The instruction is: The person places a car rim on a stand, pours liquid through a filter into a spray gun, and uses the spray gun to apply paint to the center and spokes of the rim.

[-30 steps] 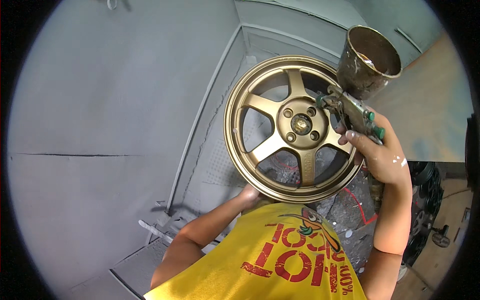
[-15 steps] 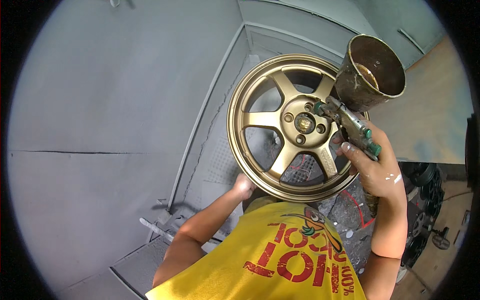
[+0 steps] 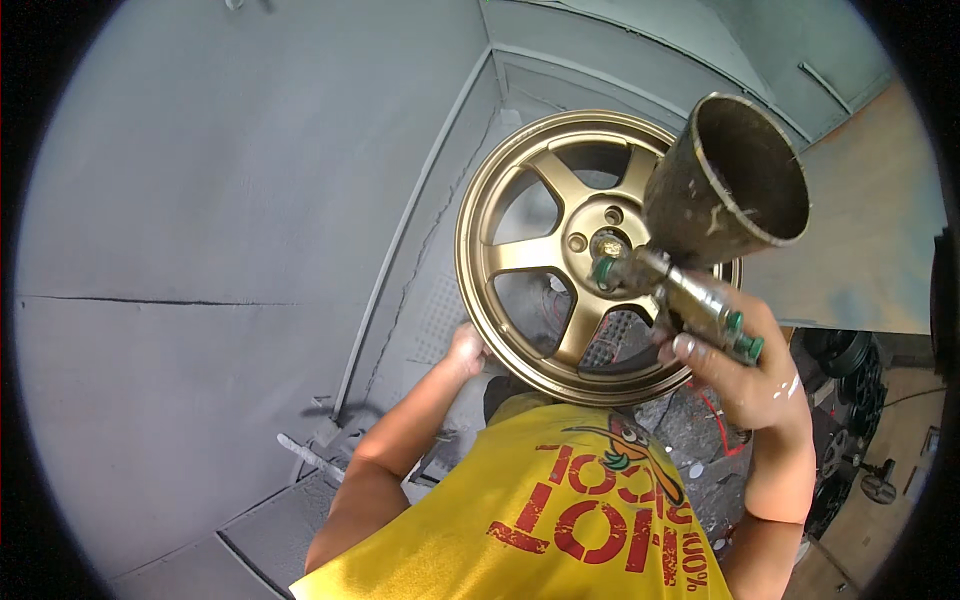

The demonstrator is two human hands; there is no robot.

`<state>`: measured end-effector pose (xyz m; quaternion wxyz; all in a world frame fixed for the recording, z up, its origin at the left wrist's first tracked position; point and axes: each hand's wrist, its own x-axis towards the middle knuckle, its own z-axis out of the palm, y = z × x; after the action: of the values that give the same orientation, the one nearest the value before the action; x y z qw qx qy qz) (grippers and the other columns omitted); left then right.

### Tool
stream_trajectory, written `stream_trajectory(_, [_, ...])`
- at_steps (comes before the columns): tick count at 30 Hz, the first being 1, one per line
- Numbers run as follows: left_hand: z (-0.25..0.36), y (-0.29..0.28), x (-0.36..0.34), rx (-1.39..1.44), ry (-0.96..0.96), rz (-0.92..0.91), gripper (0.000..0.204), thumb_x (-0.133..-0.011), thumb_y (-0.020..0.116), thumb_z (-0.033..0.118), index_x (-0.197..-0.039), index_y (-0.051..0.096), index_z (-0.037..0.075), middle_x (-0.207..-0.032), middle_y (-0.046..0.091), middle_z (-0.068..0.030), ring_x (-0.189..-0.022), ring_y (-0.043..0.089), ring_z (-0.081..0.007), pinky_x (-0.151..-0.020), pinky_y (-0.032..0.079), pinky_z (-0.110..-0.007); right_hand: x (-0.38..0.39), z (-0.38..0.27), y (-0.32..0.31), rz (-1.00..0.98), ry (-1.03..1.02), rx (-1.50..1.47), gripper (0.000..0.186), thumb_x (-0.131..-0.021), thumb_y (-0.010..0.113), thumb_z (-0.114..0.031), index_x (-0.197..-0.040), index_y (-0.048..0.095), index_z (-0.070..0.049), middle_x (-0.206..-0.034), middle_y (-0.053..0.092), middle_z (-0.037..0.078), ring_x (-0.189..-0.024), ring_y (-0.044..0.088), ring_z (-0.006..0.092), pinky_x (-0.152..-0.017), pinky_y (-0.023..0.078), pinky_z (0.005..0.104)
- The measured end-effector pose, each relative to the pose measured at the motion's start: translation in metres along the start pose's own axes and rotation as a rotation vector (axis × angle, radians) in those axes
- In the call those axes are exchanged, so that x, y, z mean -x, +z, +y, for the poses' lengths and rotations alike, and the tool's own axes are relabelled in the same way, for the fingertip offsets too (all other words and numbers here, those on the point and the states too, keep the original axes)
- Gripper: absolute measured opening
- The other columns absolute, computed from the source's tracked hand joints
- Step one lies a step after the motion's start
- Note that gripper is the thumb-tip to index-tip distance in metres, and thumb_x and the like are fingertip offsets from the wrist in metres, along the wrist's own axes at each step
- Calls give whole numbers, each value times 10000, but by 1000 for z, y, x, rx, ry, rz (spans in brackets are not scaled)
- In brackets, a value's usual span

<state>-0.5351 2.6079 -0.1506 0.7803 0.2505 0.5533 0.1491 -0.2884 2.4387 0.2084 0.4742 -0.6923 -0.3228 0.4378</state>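
A: Right hand [image 3: 755, 385] grip?
B: Wrapped round spray gun [image 3: 700, 300], over right side of gold wheel [image 3: 525, 255].
A: Left hand [image 3: 467, 350]?
B: At wheel's near-left rim; fingers hidden, cannot tell grip. Wheel: far of yellow shirt [image 3: 470, 490].

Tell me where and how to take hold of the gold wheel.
The gold wheel is probably best gripped by its outer rim at lower left, coming from the left: that round edge is exposed, while the spray gun and its cup cover part of the right side. The left hand is at that edge.
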Motion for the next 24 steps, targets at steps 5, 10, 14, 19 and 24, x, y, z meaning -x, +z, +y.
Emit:
stream_trajectory(5, [-9, -18, -23, -23, -1, -32, 185, -974, 504, 177, -915, 648, 76, -722, 651, -56, -508, 531, -144, -454, 404, -310, -10, 8, -20, 169, -36, -39, 486, -866, 672, -20, -1324, 516, 18, -1023, 675, 102, -913, 645, 160, -824, 509, 286])
stream_trajectory(10, [-5, -23, -34, -5, 37, -70, 193, -978, 497, 181, -996, 645, 58, -781, 669, -62, -586, 596, -157, -507, 462, -312, -27, 3, -39, 144, 2, -54, 430, -877, 612, -30, -1296, 527, 16, -1011, 681, 104, -870, 654, 155, -605, 506, 231])
stream_trajectory(14, [-3, -22, -33, -4, 28, -95, 191, -970, 489, 123, -1011, 634, 6, -853, 678, -115, -714, 662, -220, -656, 565, -372, -40, 18, -45, 214, 30, -55, 454, -876, 642, -63, -1297, 493, 13, -991, 694, 106, -831, 653, 136, -523, 486, 229])
stream_trajectory(19, [-1, -17, -22, 0, 21, -112, 155, -949, 515, 85, -973, 648, 9, -847, 674, -109, -720, 661, -219, -656, 564, -367, -44, 25, -44, 208, 34, -6, 408, -869, 642, -75, -1254, 528, 0, -967, 696, 85, -830, 642, 128, -527, 489, 234])
stream_trajectory(24, [-7, -8, -3, 33, 2, -14, 132, -936, 531, 69, -961, 651, 18, -830, 668, -97, -706, 660, -214, -641, 559, -356, -36, 26, -34, 180, -35, -15, 390, -867, 627, -58, -1247, 560, 1, -958, 687, 69, -813, 630, 119, -546, 491, 233])
